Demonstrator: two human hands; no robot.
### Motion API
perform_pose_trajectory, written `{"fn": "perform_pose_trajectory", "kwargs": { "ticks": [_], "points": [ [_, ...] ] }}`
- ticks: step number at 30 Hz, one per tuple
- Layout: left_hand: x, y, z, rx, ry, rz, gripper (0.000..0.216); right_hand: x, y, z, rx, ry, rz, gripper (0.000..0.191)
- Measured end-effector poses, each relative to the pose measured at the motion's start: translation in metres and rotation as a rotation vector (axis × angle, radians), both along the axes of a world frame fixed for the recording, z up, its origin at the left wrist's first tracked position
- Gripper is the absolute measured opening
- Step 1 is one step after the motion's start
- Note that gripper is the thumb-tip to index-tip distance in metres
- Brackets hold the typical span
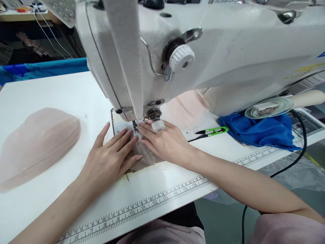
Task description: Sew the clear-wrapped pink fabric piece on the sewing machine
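Observation:
My left hand (109, 157) lies flat with fingers spread, pressing a thin see-through fabric (146, 156) to the machine bed. On the other side of the presser foot (134, 124), my right hand (169, 140) rests with fingers stretched out over the same fabric. A white screw knob of the machine hides part of its fingers. Both sets of fingertips are close to the needle area of the white sewing machine (228, 44). Fine creases run through the fabric between my hands.
A sheer pinkish piece (43, 145) lies at left; pale pink cloth (189, 105) is behind the needle. Green-handled thread snips (215, 130) lie right, near blue cloth (261, 132) and a pale coil (269, 106). A printed ruler (152, 205) follows the front edge. A black cable (303, 145) hangs right.

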State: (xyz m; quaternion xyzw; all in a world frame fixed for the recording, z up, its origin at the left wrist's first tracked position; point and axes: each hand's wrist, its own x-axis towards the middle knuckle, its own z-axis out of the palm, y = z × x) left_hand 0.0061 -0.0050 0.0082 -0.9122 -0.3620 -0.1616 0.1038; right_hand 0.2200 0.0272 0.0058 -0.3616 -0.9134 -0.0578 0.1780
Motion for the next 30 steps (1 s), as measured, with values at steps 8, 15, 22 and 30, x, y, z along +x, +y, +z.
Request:
{"fn": "perform_pose_trajectory", "kwargs": {
  "ticks": [8,15,22,30],
  "points": [
    [0.0000,-0.0004,-0.0010,0.003,-0.009,-0.006,0.046,0.0006,0.0000,0.0003,-0.010,0.009,-0.013,0.028],
    [0.0003,-0.0017,-0.0013,-0.023,-0.030,0.017,0.044,0.0008,-0.0006,0.0002,-0.014,0.016,-0.019,0.028],
    [-0.0004,-0.0008,-0.0035,-0.040,-0.059,0.029,0.044,-0.0009,-0.0014,0.0008,-0.030,0.006,-0.035,0.027],
    [-0.0024,-0.0063,0.0012,0.033,-0.027,-0.033,0.069,0.0012,-0.0025,0.0003,-0.004,0.043,0.015,0.029]
  ]
}}
